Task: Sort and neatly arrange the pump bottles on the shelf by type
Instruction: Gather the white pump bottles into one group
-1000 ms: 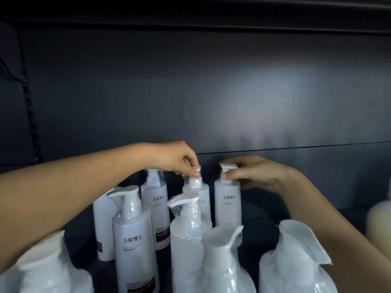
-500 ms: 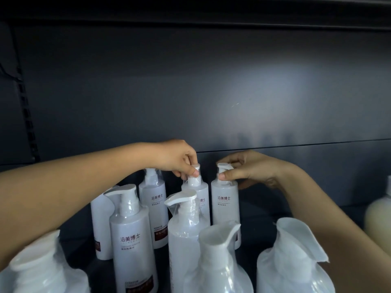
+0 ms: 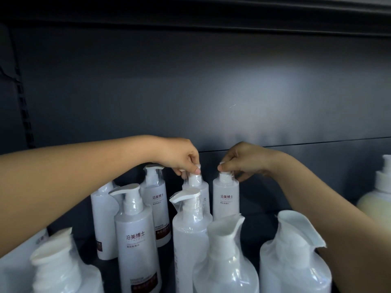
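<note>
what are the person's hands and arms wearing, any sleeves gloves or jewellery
Nothing visible. The left arm and right arm are bare up to the frame edges, no sleeves. The left hand and right hand show no gloves, rings, watch or bracelet.

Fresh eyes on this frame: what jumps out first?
Two hands meet mid-frame at the back row: the left hand pinches the pump of a white bottle, and the right hand pinches the pump of the neighbouring bottle. More film-wrapped white pump bottles crowd around, with the large bottles nearest the camera. A cream-coloured bottle stands apart at the far right.
</note>
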### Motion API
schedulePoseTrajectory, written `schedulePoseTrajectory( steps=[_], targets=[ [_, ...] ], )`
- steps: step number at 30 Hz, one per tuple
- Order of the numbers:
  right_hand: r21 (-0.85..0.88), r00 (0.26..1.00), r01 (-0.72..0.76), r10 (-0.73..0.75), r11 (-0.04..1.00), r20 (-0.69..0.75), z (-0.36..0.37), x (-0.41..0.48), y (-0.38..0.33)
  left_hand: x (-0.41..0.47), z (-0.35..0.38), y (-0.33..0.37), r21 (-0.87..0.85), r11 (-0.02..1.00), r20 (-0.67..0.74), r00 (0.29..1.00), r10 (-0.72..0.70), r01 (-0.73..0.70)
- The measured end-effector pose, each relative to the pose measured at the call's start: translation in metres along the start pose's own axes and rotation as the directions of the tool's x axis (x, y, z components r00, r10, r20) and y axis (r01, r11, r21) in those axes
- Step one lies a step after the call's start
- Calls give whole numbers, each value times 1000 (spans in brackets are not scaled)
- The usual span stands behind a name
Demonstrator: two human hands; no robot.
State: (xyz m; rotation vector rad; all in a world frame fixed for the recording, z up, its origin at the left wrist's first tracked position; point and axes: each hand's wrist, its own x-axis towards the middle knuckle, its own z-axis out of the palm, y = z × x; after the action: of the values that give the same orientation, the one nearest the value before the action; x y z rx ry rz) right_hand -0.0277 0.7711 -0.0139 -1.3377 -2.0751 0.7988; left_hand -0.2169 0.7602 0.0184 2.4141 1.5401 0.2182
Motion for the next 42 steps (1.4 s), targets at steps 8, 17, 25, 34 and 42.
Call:
schedulePoseTrajectory(
  steps=[8,17,25,34,42],
  targets=[
    [-47,1000,-10,9,999,-14,-17,-24,-10,-3,-10,33,109,992,-18,998,66,-64],
    [-114,999,34,-35,993,-7,-55,-68,-26,-34,-18,84,94,994,-115,991,70,-60],
    [-77,987,133,-125,988,101,-49,-97,-22,-70,7,106,138,990,-89,996,-26,38],
    [-16,986,142,-140,990,87,-26,-102,-14,-91,18,109,353,929,-59,994,-96,111],
    [48,995,103,-103,993,-11,-17,-82,-8,-81,18,88,428,891,-126,986,-106,150]
  ],
)
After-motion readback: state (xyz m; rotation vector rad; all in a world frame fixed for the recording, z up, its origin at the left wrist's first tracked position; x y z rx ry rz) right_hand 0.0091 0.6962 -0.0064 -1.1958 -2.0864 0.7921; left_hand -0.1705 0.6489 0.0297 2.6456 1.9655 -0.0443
